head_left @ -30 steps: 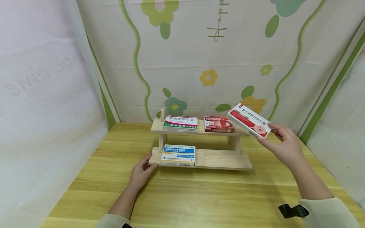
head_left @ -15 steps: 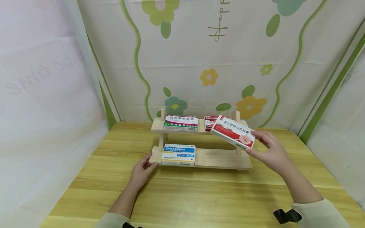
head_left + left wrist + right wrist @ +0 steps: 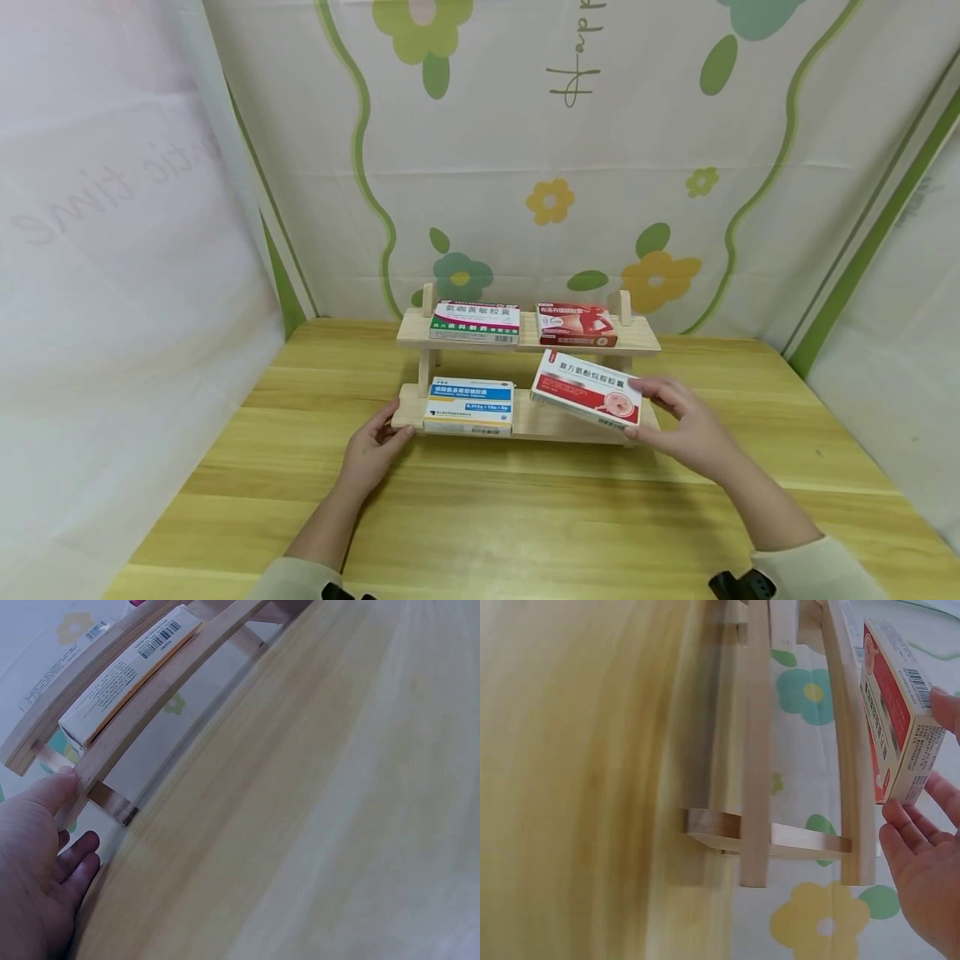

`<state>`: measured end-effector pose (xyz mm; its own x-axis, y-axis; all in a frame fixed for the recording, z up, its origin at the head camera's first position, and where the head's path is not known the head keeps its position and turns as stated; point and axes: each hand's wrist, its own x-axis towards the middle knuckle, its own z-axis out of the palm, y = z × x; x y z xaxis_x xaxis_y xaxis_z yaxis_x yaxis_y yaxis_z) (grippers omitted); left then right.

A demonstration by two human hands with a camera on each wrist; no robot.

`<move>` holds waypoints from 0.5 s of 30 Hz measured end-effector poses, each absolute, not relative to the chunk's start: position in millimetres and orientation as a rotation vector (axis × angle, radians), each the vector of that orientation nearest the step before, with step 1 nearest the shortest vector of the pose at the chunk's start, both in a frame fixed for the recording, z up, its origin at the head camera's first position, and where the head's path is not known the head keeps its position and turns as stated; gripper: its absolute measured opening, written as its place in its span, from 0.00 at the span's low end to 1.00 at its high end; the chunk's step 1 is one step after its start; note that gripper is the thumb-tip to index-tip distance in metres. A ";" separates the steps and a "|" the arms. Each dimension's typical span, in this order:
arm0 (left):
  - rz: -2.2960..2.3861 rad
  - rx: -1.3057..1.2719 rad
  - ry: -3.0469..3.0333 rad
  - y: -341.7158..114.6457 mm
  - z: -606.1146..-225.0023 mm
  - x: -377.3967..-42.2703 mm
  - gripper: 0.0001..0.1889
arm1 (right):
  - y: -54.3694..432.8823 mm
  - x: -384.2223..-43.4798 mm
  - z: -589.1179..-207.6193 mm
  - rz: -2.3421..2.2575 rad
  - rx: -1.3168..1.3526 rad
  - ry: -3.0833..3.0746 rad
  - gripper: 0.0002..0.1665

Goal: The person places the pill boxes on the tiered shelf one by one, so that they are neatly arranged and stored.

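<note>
A two-tier wooden display rack (image 3: 645,333) stands on the table. My left hand (image 3: 369,454) grips the left end of its lower shelf, thumb on top in the left wrist view and the other fingers below. Between thumb and fingers of my right hand (image 3: 693,433) is a white-and-red medicine box (image 3: 585,390), pinched by its right end. This box is tilted, its left end higher, and overlaps the right half of the lower shelf in the head view. A blue-and-white medicine box (image 3: 470,405) lies on that shelf's left half.
On the upper shelf lie a white, green and magenta medicine box (image 3: 475,323) at left and a red medicine box (image 3: 576,325) at right. The wood-grain table (image 3: 525,517) extends in front. Flower-print cloth (image 3: 480,150) hangs behind, with more cloth at both sides.
My right hand has brought the white-and-red medicine box left and down, from in front of the upper shelf's right end to the lower shelf. The left hand stays at the rack.
</note>
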<state>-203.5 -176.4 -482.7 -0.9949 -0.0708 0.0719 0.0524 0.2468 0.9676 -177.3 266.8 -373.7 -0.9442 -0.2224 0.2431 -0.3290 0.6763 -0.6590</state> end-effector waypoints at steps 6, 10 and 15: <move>-1.860 -0.006 -2.397 -177.0 -481.2 -201.4 0.32 | 264.8 -178.3 -395.3 1.124 0.458 -2.768 0.37; -1.866 -0.006 -2.391 -176.5 -479.8 -200.0 0.33 | 263.4 -181.3 -408.6 1.108 0.475 -2.763 0.36; -1.865 -0.009 -2.392 -176.4 -479.6 -200.0 0.33 | 262.5 -184.9 -421.8 1.089 0.499 -2.745 0.36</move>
